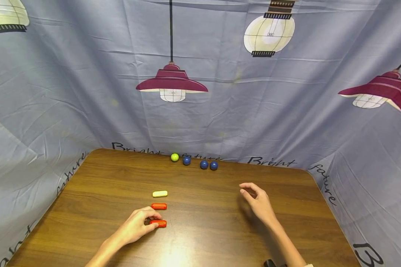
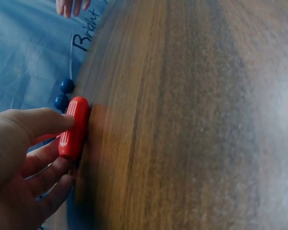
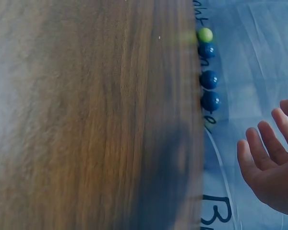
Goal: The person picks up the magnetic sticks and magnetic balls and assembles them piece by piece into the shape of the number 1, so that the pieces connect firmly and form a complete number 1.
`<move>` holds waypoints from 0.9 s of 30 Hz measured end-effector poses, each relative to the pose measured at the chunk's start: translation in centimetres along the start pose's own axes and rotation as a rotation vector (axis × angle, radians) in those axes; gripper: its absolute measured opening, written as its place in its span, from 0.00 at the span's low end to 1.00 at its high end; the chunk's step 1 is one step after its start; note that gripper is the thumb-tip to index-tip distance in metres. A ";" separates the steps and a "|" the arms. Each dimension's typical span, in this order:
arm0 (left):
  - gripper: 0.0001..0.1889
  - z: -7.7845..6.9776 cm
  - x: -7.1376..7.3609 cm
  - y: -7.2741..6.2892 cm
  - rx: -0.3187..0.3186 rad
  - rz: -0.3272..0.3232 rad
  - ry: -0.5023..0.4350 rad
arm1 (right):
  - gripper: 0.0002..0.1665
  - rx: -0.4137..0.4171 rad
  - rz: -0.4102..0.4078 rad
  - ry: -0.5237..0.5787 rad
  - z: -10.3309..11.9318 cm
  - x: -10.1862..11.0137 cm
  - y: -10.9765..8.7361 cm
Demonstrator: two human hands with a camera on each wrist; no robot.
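Observation:
Near the front left of the table, my left hand pinches a short red ribbed bar with rounded ends. In the left wrist view the thumb lies on the ribbed face of the red bar, with fingers behind it. Just beyond is a second red bar, and past that a yellow bar; the three lie roughly parallel. My right hand hovers over the table's right side, fingers loosely bent, holding nothing. The right wrist view also shows this hand with spread fingers.
Along the back edge sit a yellow-green ball and three blue balls. A grey curtain with printed lamps hangs behind and beside the wooden table. A small black object lies at the front edge, beside the right forearm.

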State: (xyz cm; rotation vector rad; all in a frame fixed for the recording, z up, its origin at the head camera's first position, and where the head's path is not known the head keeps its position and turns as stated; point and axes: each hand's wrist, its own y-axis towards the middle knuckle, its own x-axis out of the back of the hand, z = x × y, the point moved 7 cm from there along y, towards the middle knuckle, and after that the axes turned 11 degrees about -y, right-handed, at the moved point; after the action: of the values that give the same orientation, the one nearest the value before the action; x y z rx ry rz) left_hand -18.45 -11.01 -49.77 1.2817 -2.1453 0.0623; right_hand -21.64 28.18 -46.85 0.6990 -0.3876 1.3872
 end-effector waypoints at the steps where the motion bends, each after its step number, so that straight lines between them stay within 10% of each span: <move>1: 0.09 0.0 0.0 0.0 0.007 0.007 0.006 | 0.13 0.001 0.006 0.000 0.0 -0.2 0.2; 27: 0.08 -0.1 -0.3 0.4 0.056 0.088 0.051 | 0.20 -0.159 0.066 0.205 -1.7 -5.9 7.3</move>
State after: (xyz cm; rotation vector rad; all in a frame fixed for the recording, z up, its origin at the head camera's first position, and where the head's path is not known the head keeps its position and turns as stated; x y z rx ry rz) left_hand -18.62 -10.51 -49.79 1.2036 -2.1692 0.1909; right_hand -29.99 24.98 -50.23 0.4128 -0.3558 1.4574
